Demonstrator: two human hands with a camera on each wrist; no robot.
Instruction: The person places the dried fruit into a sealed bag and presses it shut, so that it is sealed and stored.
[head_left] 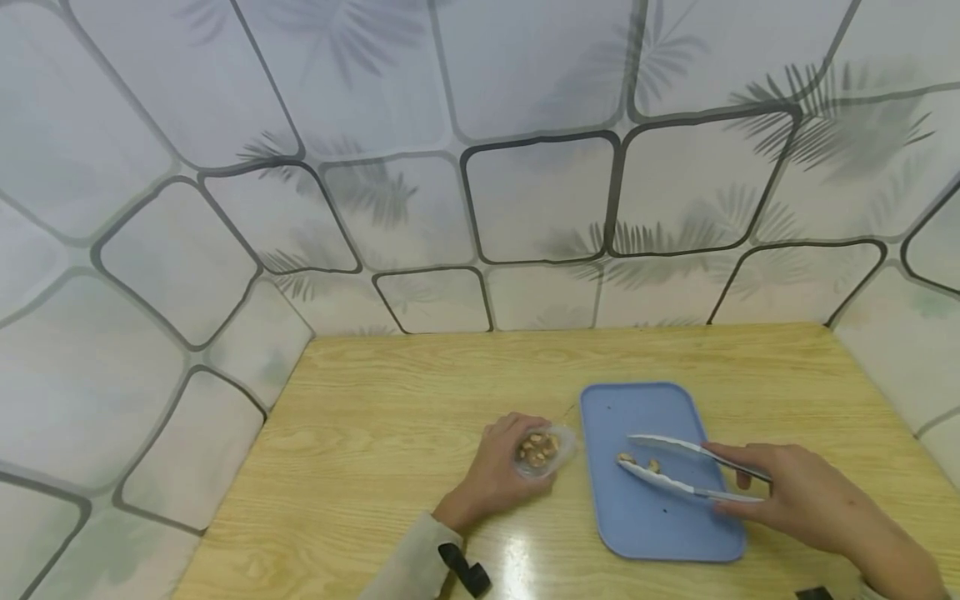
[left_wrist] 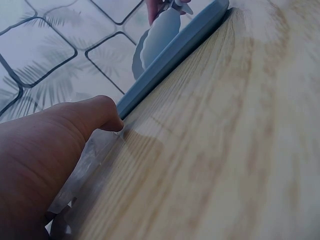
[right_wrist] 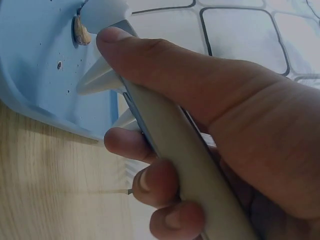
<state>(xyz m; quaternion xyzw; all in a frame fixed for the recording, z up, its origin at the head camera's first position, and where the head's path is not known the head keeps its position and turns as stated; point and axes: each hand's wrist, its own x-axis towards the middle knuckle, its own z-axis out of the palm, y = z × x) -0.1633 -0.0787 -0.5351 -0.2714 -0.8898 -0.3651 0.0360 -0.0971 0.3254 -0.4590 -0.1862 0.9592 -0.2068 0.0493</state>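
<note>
My left hand point(head_left: 491, 473) grips a clear plastic cup point(head_left: 564, 454) on the table, just left of the blue tray point(head_left: 637, 533). Small brown nut-like pieces point(head_left: 538, 448) lie inside the cup. In the right wrist view, my right hand point(right_wrist: 235, 95) holds tongs point(right_wrist: 172, 140) by their handles, thumb along one arm and fingers curled about the other side. The tongs' pale scalloped tips are spread apart above the tray. Two brown pieces point(head_left: 654, 466) show near the lower tip, one of them right at its end.
The tray lies flat on the wood-grain table point(head_left: 390, 400), with a few dark crumbs point(head_left: 664, 511) on its surface. A patterned wall point(head_left: 540, 200) of pale panels and leaf prints rises behind the table and along both sides.
</note>
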